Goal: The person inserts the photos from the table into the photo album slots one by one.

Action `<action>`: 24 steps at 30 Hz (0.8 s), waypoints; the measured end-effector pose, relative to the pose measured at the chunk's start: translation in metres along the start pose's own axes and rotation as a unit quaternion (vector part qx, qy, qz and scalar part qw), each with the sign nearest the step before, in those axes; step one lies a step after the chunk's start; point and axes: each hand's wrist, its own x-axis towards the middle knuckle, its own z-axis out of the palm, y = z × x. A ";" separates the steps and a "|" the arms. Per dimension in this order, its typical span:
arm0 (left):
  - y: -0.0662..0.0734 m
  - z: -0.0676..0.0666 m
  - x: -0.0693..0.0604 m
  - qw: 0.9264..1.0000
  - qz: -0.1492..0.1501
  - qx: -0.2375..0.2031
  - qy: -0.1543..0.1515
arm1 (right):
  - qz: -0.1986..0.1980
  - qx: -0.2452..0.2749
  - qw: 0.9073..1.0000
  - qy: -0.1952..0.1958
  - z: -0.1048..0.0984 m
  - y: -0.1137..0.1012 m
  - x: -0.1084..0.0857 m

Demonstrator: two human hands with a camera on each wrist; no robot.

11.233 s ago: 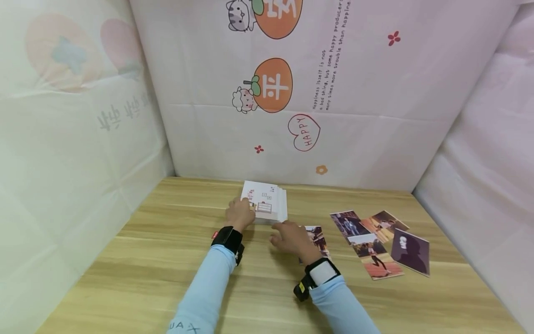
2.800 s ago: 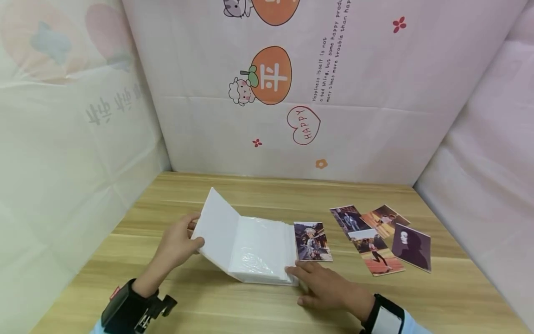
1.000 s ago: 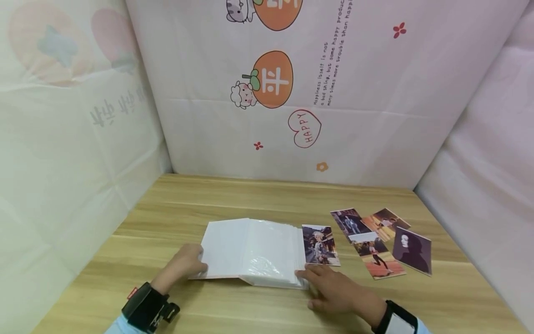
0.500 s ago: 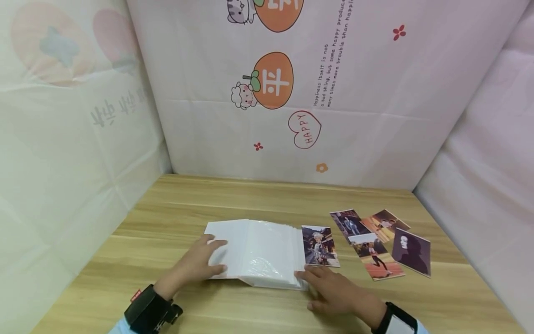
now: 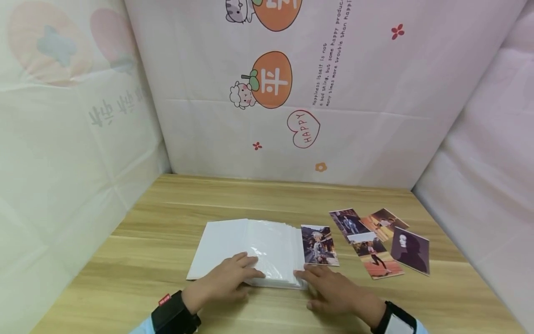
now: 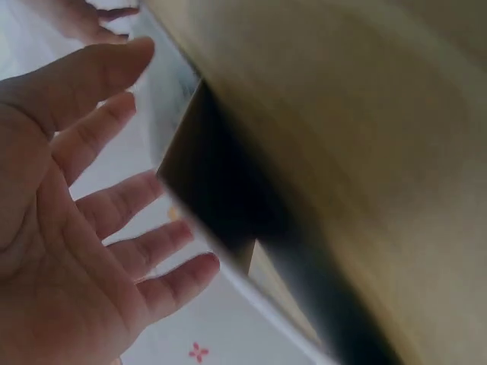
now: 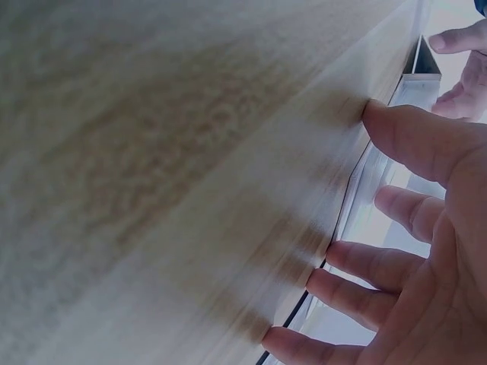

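A white photo album (image 5: 271,246) lies open on the wooden table, its blank cover (image 5: 219,241) folded out to the left. Glossy clear sleeves top the stack of pages on the right. My left hand (image 5: 227,280) is over the album's near edge by the fold, fingers reaching above the sleeves; in the left wrist view its fingers (image 6: 114,201) are spread and grip nothing. At the album's near right corner, my right hand (image 5: 333,290) touches the page edges with extended fingers. One photo (image 5: 319,246) lies against the album's right side, its near edge close to my right fingers.
Several loose photos, among them a runner print (image 5: 375,257) and a dark silhouette print (image 5: 410,250), lie partly overlapping on the right of the table (image 5: 137,260). White printed cloth (image 5: 208,139) walls the table at the back and both sides.
Earlier the album lay shut farther back. It has come nearer and been opened, its cover lowered flat. My left hand has let go of the cover and moved right; my right hand stays put lately.
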 end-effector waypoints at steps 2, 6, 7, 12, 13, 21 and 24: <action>0.002 0.002 0.001 1.000 -0.005 0.013 -0.005 | 0.001 0.002 1.000 0.000 0.000 0.000 0.000; 0.005 0.002 0.002 1.000 -0.008 0.024 0.002 | 0.005 0.003 1.000 0.000 -0.001 -0.001 0.000; 0.006 0.002 0.003 1.000 -0.008 0.024 0.004 | 0.005 0.001 1.000 0.001 -0.001 -0.001 0.000; 0.006 0.000 0.004 0.999 -0.010 0.031 0.003 | 0.004 0.003 1.000 -0.003 -0.002 -0.001 0.001; 0.006 -0.001 0.004 0.999 -0.010 0.033 0.002 | 0.002 0.002 1.000 -0.003 -0.002 -0.001 0.001; 0.008 -0.004 0.006 0.999 0.000 0.045 -0.003 | 0.002 0.023 0.997 0.067 -0.026 0.014 0.013; 0.010 -0.004 0.007 0.998 0.002 0.058 0.003 | 0.020 0.038 0.996 0.080 -0.039 0.032 0.018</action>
